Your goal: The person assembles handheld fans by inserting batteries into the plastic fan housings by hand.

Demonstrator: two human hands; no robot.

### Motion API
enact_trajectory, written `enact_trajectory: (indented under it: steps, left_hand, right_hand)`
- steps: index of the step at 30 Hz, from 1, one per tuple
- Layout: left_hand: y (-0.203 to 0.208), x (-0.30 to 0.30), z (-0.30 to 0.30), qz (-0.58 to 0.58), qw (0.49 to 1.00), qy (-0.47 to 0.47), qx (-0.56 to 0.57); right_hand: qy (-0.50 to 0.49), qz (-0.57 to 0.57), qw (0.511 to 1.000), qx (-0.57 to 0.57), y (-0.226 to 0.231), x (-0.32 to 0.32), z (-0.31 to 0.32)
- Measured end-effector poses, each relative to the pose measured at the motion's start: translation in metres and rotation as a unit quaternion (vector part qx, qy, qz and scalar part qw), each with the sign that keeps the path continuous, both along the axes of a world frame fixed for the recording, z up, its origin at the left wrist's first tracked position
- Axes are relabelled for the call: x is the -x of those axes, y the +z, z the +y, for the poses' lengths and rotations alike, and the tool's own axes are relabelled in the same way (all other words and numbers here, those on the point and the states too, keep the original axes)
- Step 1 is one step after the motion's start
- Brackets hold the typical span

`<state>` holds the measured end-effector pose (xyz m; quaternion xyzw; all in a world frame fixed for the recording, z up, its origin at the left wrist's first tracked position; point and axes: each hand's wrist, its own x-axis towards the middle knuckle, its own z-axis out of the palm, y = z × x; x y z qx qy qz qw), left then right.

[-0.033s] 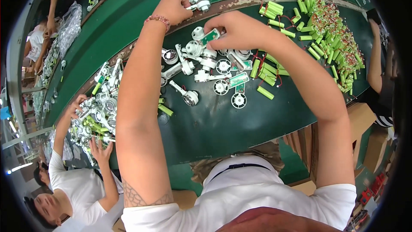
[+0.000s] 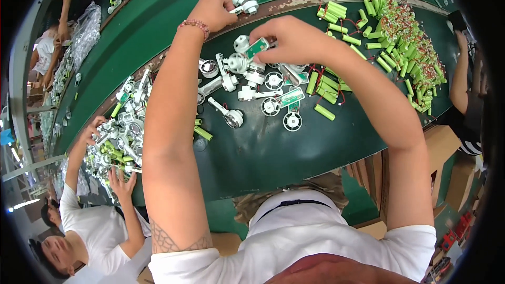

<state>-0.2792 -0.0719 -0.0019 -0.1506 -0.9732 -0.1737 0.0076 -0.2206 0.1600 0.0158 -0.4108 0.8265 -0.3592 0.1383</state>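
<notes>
My left hand, reaching to the wooden ledge at the table's far side, is closed on the slim end of a white small-fan part. Its round pieces stick out beyond my fingers. Nearer the middle, my right hand pinches a white fan handle with a green circuit board showing. That piece is just above a loose pile of white fan parts. Several of these have round heads, open ring frames or exposed boards. My fingertips partly cover both held pieces.
Green cylindrical battery cells with red wires are heaped at the right. At the left, another person's hands touch a heap of white parts. A raised wooden ledge borders the green table; a cardboard box stands at the right.
My right hand and the fan handle have shifted very slightly downward, toward the pile. The left hand is nearly unmoved.
</notes>
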Motion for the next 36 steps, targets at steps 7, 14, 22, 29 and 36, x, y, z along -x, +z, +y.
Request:
enact_trajectory:
  steps: [7, 14, 22, 29, 36]
  left_hand:
    - [0.005, -0.056, 0.011, -0.044, 0.996, -0.075, -0.037]
    - [0.018, -0.04, 0.009, -0.047, 0.954, 0.094, -0.279]
    - [-0.047, 0.017, 0.01, 0.067, 0.992, 0.096, 0.041]
    - [-0.011, -0.017, -0.014, 0.159, 0.97, 0.18, -0.041]
    - [0.021, -0.152, 0.012, -0.062, 0.66, 0.151, -0.733]
  right_hand:
    - [0.011, 0.047, 0.999, 0.022, 0.002, -0.062, 0.007]
    - [-0.085, 0.076, 0.984, 0.137, 0.004, -0.126, 0.038]
    - [-0.232, 0.077, 0.943, 0.225, -0.013, -0.172, 0.098]
    - [-0.327, 0.178, 0.909, 0.188, -0.032, -0.137, 0.127]
    - [-0.308, 0.271, 0.911, 0.048, -0.055, -0.077, 0.111]
